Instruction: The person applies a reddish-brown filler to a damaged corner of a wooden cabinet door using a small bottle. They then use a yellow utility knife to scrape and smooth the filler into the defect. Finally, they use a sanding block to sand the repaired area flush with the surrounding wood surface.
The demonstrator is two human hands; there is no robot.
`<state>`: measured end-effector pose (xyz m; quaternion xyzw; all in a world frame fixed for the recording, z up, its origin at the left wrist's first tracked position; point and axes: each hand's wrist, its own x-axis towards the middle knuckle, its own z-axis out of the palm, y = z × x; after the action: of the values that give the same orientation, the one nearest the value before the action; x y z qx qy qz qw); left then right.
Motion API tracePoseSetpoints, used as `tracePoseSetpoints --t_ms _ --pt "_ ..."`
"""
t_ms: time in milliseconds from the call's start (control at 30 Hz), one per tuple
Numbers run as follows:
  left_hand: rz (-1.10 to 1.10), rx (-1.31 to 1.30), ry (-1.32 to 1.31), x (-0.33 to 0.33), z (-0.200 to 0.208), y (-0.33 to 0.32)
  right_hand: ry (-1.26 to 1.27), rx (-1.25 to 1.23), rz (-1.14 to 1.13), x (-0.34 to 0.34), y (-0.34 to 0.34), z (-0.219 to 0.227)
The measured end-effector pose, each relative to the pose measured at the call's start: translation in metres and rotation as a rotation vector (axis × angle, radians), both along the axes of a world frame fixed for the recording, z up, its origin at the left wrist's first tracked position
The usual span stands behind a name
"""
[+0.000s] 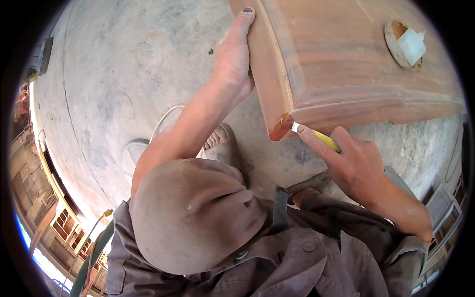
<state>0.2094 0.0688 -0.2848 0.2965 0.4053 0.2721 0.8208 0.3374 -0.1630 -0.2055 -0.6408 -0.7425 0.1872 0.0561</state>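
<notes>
A large brown wooden panel (pixel 341 64) with a raised moulded edge fills the upper right. My left hand (pixel 236 54) grips its left edge, thumb on top and the other fingers hidden below. At the panel's near corner sits a dark reddish-brown, wet-looking patch (pixel 281 127). Closed around a small yellow-handled tool (pixel 327 141) with a flat pale tip, my right hand (pixel 354 161) has the index finger stretched along it. The tip is right beside the patch; whether it touches the wood I cannot tell.
On the panel lies a round shallow dish (pixel 394 48) with brown residue, a small white plastic bottle (pixel 412 47) resting on it. Grey concrete floor (pixel 133 64) spreads to the left. A thin pale cable (pixel 166 116) curves near my foot. Wooden frames (pixel 64 222) stand at lower left.
</notes>
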Motion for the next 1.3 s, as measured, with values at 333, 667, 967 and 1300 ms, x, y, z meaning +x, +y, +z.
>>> tracePoseSetpoints --t_ms 333,667,967,1300 --pt "0.005 0.011 0.016 0.001 0.001 0.000 -0.019 -0.029 0.000 0.000 0.003 0.002" --pt "0.008 0.006 -0.003 0.000 -0.002 -0.001 0.053 0.023 -0.067 -0.007 0.011 -0.001" --pt "-0.010 0.016 -0.009 0.000 0.001 0.000 0.008 0.025 -0.015 -0.005 0.012 -0.002" --pt "-0.013 0.001 -0.030 -0.001 -0.002 0.002 0.007 0.022 -0.019 -0.007 0.014 -0.002"
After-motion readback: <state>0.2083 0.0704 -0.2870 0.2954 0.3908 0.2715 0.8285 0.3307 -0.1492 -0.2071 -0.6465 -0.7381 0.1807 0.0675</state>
